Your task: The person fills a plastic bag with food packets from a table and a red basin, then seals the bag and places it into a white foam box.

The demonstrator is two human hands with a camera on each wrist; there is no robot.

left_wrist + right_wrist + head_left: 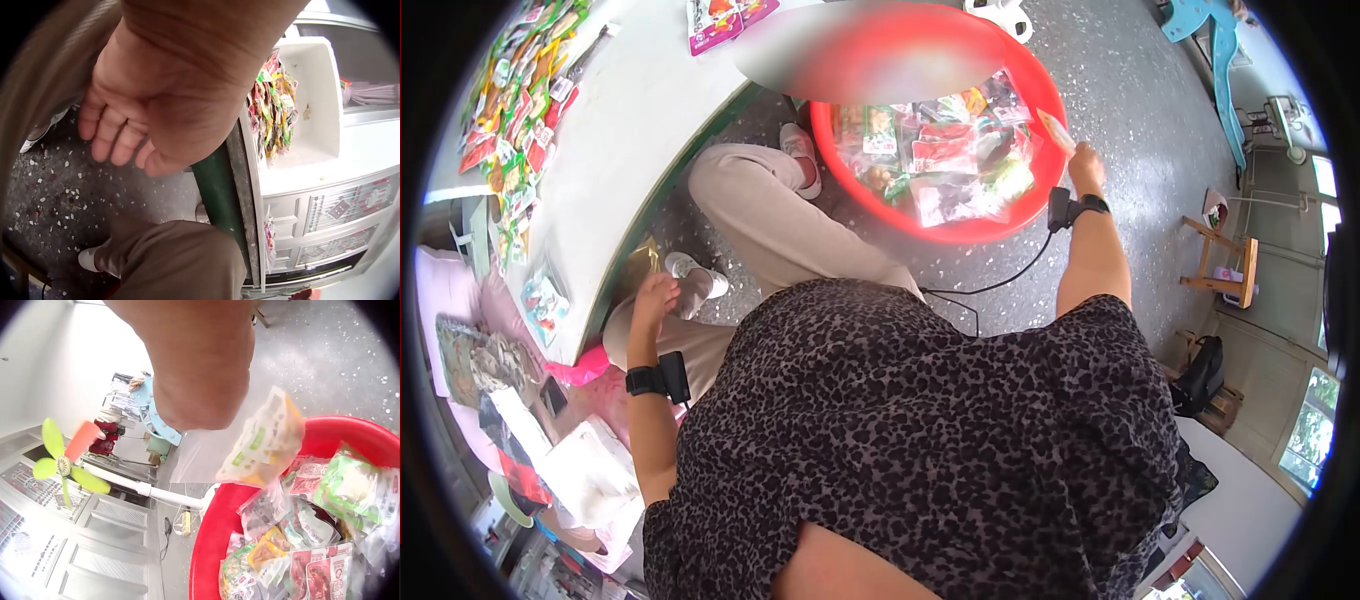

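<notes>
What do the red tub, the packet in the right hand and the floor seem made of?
Tub: likely plastic, smooth, given its even red colour and rounded rim. Packet: probably thin plastic film, since part is see-through. Floor: perhaps terrazzo, from its pale chips in grey.

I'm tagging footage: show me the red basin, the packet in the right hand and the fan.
Red basin point(210, 545): right wrist view, on its rim.
Held packet point(261, 449): right wrist view, on its printed side.
Fan point(63, 465): right wrist view, on its hub.
</notes>
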